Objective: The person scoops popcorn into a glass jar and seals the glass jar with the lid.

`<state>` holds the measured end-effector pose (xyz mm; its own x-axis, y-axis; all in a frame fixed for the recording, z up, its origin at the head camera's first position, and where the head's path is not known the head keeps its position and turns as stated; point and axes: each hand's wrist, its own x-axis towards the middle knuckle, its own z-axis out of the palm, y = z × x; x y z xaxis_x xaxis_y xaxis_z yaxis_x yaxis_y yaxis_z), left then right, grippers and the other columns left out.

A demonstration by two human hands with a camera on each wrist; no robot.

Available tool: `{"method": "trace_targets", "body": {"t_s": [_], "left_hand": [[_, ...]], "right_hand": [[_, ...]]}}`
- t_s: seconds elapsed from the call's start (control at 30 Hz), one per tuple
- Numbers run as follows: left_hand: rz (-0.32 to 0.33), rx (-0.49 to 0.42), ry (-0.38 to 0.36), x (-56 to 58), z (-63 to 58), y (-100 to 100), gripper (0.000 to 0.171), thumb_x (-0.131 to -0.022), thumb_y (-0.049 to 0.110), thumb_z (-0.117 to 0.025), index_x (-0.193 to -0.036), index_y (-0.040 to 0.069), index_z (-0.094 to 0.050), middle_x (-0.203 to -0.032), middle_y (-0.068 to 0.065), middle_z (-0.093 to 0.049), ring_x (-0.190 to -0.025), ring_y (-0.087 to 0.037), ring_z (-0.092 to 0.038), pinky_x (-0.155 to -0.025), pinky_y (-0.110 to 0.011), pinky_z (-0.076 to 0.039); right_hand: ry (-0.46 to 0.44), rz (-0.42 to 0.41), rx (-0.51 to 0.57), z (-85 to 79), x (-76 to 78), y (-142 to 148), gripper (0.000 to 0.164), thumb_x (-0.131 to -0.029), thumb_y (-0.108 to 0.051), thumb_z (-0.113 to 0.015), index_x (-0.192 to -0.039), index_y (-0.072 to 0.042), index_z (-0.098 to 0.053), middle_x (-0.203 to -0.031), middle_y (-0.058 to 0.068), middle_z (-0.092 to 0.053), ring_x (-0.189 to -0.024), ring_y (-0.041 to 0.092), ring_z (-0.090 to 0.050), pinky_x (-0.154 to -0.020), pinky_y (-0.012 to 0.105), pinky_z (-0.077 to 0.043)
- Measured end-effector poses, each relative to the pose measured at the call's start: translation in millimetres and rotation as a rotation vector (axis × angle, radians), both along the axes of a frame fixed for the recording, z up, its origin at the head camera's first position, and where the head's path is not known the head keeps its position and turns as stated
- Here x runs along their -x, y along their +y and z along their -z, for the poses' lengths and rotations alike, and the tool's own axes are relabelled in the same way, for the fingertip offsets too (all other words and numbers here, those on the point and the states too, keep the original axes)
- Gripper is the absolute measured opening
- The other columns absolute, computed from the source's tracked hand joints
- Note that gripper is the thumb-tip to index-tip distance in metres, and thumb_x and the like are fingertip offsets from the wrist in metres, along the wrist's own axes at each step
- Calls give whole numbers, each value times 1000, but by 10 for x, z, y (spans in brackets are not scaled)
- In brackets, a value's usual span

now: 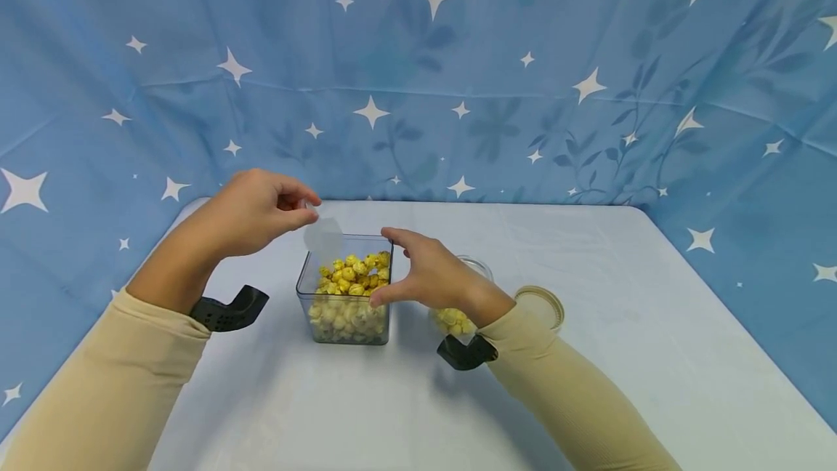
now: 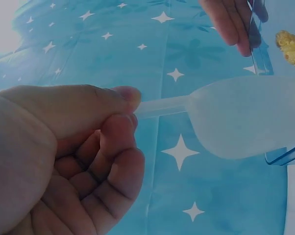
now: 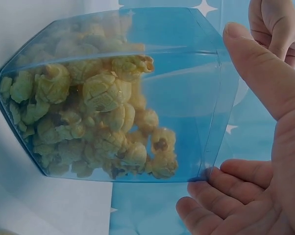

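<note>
A translucent white scoop [image 2: 245, 117] hangs by its thin handle from my left hand [image 1: 251, 213], which pinches it between thumb and fingers. In the head view its bowl overlaps the back left rim of a clear square container [image 1: 353, 298]. Yellow popcorn [image 1: 353, 275] fills much of that container, paler pieces lying lower down. My right hand [image 1: 428, 271] is at the container's right side, thumb by the front corner and fingers by the back one. In the right wrist view these fingers [image 3: 235, 188] look loosely extended, fingertips right at the rim.
Partly hidden behind my right forearm stands a clear round jar [image 1: 480, 266] with pale yellow popcorn in it. A gold-rimmed round lid [image 1: 557, 305] lies to its right. White cloth covers the table [image 1: 314, 413], and a blue star-patterned curtain [image 1: 392, 57] hangs behind.
</note>
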<state>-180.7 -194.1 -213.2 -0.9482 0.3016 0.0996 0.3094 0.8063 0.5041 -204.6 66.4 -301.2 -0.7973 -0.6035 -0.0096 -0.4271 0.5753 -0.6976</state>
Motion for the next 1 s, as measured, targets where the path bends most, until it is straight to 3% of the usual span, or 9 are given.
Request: {"method": "trace_targets", "body": {"t_s": [0.13,0.33,0.43,0.73,1.0], "left_hand": [[11,9,-2,64,103,-18,25,-98,19,-65,-117,4,-73,-86,-4,-66,-74,-21,-57,-62,-37,-44],[-15,-24,-119,143,312,-105,30,-101,22,-63,-123,4,-70,-91,-2,-69,-89,-22,-67,-68,-37,-50],[-35,-42,-149,153,330,-128,30,-101,25,-62,-123,6,-70,-93,-3,-70,-89,-22,-66,-72,-39,-52],[-9,-83,-202,167,339,-178,31,-102,25,-61,-122,2,-68,-88,-3,-69,-85,-20,-65,-78,-41,-52],[-16,-163,-248,219,546,-233,31,-101,24,-63,-120,0,-69,-85,-5,-68,-82,-20,-65,-78,-37,-55]], "right_hand": [[-5,8,0,-5,0,3,102,-77,-41,-88,-158,-13,-32,-159,4,-34,-136,32,-44,-105,47,-42],[-13,7,4,4,1,-4,103,-77,-42,-88,-158,-13,-31,-159,4,-34,-137,32,-43,-105,46,-42],[-11,9,7,3,-2,-13,103,-77,-41,-88,-158,-13,-32,-158,3,-35,-137,32,-43,-105,46,-42],[-8,-1,13,38,9,-7,102,-77,-41,-88,-158,-12,-31,-159,4,-34,-137,33,-43,-106,45,-42],[-3,6,10,25,5,-2,103,-77,-43,-88,-157,-12,-32,-159,5,-34,-137,33,-43,-106,46,-42]]}}
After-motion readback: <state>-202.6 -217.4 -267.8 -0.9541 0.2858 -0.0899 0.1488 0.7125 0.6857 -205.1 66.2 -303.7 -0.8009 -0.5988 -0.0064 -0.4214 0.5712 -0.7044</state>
